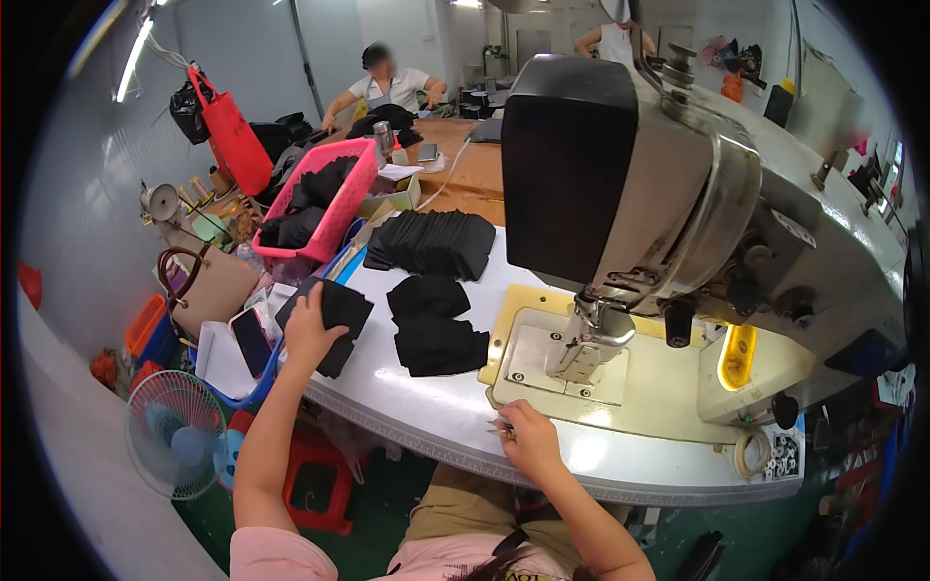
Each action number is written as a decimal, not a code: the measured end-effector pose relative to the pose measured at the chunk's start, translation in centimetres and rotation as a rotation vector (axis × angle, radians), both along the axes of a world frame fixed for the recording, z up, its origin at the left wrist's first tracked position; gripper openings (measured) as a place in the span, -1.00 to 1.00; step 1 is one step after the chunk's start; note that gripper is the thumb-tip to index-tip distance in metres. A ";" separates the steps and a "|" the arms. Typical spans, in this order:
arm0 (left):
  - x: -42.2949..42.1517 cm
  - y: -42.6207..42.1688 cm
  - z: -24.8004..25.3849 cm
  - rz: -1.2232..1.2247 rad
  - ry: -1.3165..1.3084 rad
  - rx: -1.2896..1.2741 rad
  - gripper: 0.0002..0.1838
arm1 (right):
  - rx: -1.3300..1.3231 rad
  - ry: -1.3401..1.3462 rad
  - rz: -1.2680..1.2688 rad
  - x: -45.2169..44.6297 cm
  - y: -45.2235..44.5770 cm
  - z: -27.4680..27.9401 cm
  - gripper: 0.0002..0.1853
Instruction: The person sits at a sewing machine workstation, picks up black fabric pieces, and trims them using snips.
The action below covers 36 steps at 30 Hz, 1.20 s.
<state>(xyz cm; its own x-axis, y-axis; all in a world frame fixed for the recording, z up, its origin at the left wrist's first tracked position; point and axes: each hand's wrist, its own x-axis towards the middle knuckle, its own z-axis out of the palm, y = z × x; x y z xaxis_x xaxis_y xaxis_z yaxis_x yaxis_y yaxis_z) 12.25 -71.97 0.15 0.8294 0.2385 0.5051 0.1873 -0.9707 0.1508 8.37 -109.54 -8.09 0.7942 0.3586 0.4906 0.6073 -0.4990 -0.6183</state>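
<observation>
At the left edge of the white table [436, 412], resting the left hand [308, 332] on dark cloth [352, 308], with thumb spread away from the fingers and reaching right, over the middle of the cloth. Covering only part of it: leaving much of the cloth bare to the right and a corner in sight to the left of the fingers. Cannot tell whether pinching an edge or merely touching the top.

At the near edge, just beside the sewing machine [572, 165], holding a small metal tool [507, 431] in curled right fingers, mostly hidden by the right hand [533, 441] and well apart from the cloth at left. Between cloth and machine, with two flat black pieces [441, 349], one just beyond the other; farther off, with a thick black stack [431, 245] near the pink basket [360, 189].
</observation>
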 end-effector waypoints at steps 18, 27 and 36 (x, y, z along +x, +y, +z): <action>-9.2 -28.7 -5.8 -0.466 -0.108 -1.762 -0.30 | 0.816 0.709 -0.130 -6.0 -5.7 2.6 -0.40; -8.8 -26.2 4.5 -1.319 0.010 -1.368 -0.73 | 0.480 0.938 -0.201 -1.3 -14.5 3.2 -0.60; -9.5 -33.2 13.2 -1.675 0.894 -1.598 -0.75 | 0.496 0.852 -0.125 -1.2 -14.5 2.5 -0.55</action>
<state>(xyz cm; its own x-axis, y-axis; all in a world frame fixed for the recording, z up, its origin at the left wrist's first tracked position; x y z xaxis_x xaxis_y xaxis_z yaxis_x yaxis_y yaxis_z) 2.76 -105.12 13.33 0.4641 -0.8414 0.2770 0.1431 0.3798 0.9139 7.20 -124.01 -5.57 0.9691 0.1573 -0.1898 -0.1763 -0.0956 -0.9797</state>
